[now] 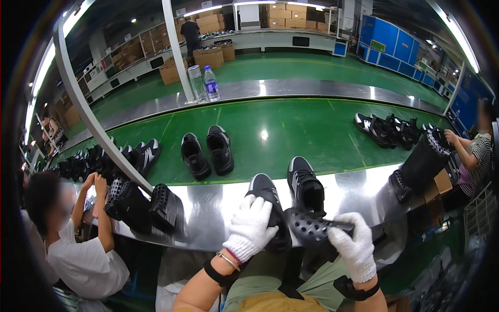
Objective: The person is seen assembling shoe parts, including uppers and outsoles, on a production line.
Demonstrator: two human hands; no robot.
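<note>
— Item, left hand (250, 224)?
— White glove, grip closed on black shoe (270, 208) at the steel bench (208, 208) edge.
— Right hand (353, 244)?
— Grip clamped on perforated black insert (312, 226), just beside that shoe. Second shoe (306, 187) stands behind.

White knit gloves (249, 224), black perforated insert (311, 226), black white-trimmed shoes (305, 185), glossy green belt (291, 130).

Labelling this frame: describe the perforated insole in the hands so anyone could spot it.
Start at the steel ledge along the green conveyor's near edge. In front of the two black shoes there, both white-gloved hands grip the black insole. Alone among them, it is flat and dotted with round holes.
</note>
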